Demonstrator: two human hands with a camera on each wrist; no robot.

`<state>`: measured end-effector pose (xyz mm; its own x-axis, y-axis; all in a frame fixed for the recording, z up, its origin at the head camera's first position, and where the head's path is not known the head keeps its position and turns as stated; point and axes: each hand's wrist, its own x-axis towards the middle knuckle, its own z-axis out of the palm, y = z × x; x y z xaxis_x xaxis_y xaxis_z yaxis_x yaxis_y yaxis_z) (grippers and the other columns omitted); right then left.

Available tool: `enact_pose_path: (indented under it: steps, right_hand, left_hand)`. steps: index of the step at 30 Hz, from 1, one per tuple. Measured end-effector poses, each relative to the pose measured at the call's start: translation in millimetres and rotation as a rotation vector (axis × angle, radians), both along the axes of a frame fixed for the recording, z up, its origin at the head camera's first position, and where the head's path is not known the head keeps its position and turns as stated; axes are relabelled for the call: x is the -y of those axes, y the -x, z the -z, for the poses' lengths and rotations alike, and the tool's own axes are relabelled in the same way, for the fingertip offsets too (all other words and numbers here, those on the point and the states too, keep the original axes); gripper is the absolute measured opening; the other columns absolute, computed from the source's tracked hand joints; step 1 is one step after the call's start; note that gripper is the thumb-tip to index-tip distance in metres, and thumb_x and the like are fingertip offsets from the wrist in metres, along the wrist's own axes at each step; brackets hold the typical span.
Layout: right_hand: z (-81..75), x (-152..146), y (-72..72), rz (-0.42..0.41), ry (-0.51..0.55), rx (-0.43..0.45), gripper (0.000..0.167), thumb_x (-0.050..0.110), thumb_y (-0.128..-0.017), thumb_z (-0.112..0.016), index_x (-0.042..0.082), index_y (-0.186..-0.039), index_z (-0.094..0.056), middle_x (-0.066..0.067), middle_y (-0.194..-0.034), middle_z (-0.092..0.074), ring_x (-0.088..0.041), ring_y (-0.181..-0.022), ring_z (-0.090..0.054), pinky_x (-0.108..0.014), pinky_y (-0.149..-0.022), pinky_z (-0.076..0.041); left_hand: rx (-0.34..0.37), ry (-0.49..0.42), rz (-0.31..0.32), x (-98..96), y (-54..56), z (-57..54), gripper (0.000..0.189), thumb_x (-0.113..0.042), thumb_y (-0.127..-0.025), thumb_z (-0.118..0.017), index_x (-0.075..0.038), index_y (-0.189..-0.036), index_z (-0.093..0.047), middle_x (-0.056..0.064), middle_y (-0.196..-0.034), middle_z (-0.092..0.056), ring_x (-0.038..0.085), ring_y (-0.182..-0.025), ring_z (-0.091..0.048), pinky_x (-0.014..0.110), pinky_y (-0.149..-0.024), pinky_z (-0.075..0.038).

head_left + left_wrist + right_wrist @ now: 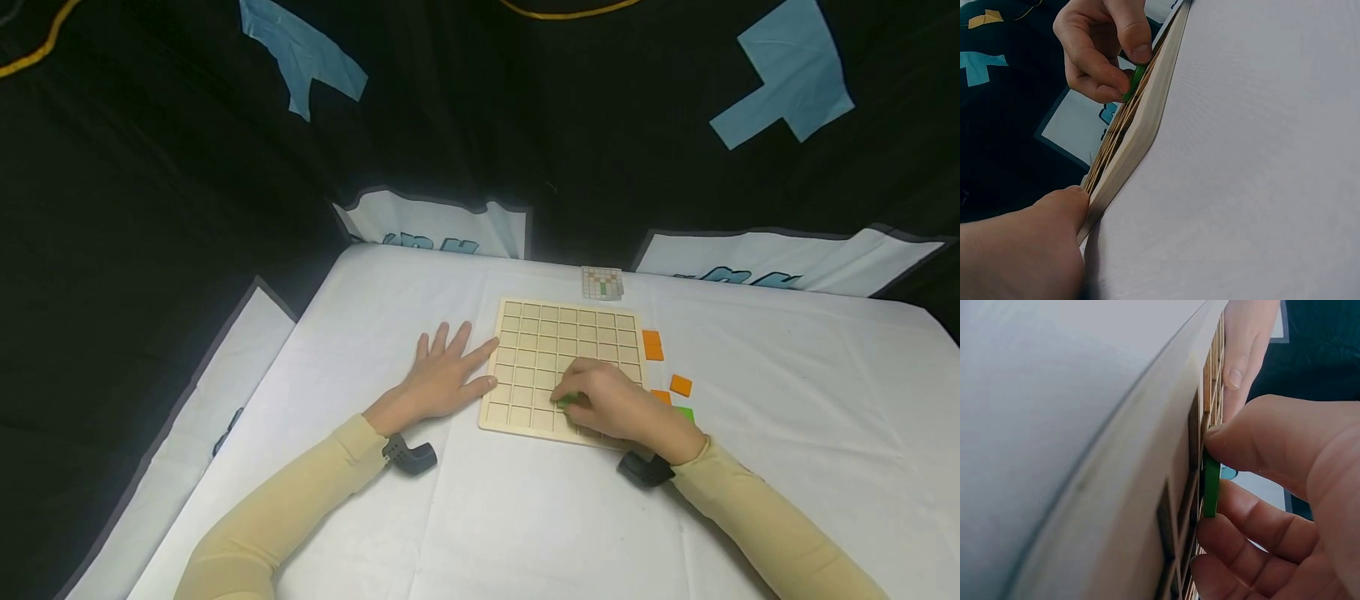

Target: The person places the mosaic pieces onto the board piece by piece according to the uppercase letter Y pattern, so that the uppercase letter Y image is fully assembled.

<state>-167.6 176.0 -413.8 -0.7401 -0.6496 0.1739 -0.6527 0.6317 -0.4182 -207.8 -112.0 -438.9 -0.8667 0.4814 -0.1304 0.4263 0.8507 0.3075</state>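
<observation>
A pale wooden grid board [528,342] with square recesses lies on the white table. My right hand [611,400] pinches a green square tile [1211,484] between thumb and fingers, low over the front half of the board. In the right wrist view the tile stands tilted against the grid, its edge at the recesses. My left hand [447,375] lies flat with spread fingers at the board's left side, the thumb and little-side fingertips touching its edge. In the left wrist view the left thumb [1063,206] rests against the board's rim.
Right of the board lie orange tiles [652,345], a single orange tile [681,385] and a green tile [684,413], partly behind the right hand. Behind the board is a small printed grid card [602,283]. A black curtain [465,125] hangs beyond the table.
</observation>
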Motion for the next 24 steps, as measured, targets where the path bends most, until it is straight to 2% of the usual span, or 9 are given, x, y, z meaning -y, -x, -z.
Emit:
enact_pose_path:
  steps: [13, 24]
  right_hand:
    - [3.4, -0.8, 0.1, -0.008, 0.005, -0.012, 0.023, -0.002, -0.082, -0.074, 0.011, -0.099, -0.081, 0.000, -0.096, -0.070, -0.011, -0.084, -0.059, -0.027, -0.076, -0.053]
    - [1.1, 2.6, -2.0, 0.023, -0.006, 0.005, 0.023, 0.001, -0.082, -0.075, 0.011, -0.102, -0.081, 0.001, -0.098, -0.072, -0.011, -0.086, -0.060, -0.027, -0.078, -0.054]
  left_hand:
    - [0.009, -0.001, -0.005, -0.7, -0.7, -1.0, 0.067, -0.059, -0.104, -0.039, -0.032, -0.163, -0.023, 0.022, -0.171, -0.005, 0.054, -0.155, 0.004, 0.073, -0.122, 0.001]
    - [0.012, -0.002, -0.010, -0.7, -0.1, -0.5, 0.068, -0.059, -0.104, -0.039, -0.032, -0.163, -0.023, 0.021, -0.172, -0.005, 0.053, -0.156, 0.004, 0.073, -0.122, 0.001]
